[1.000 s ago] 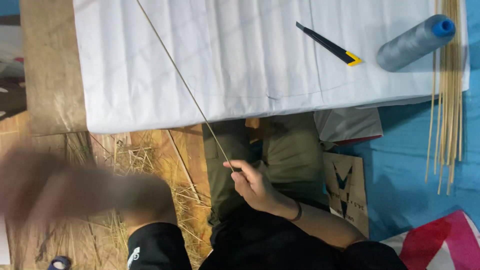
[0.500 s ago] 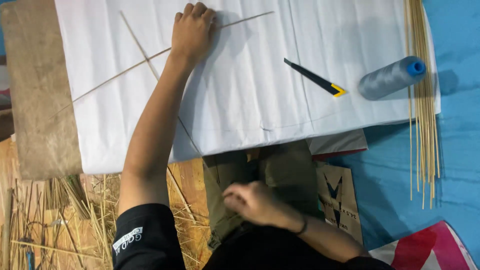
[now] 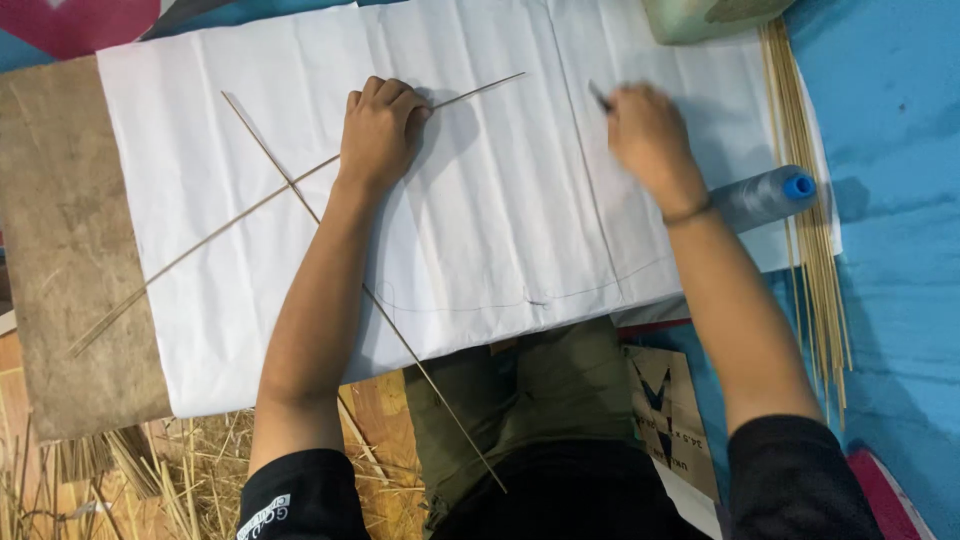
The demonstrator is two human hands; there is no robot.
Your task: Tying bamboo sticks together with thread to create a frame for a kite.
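1. On the white paper sheet point(image 3: 480, 230) lie two thin sticks, crossed.
2. The left hand point(image 3: 380, 130), fingers curled, presses the long stick point(image 3: 240, 212) under its fingertips.
3. The second stick point(image 3: 262, 140) passes beneath the forearm.
4. The right hand point(image 3: 650, 135), blurred, is closed on a dark tool point(image 3: 600, 97).

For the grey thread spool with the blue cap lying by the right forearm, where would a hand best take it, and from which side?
Grip the grey thread spool with the blue cap around its grey middle, coming from above. It lies on its side, so its round body is open on top. The right hand and forearm cover its left end, and the bundle of thin bamboo sticks crowds the capped end, leaving the middle freest.
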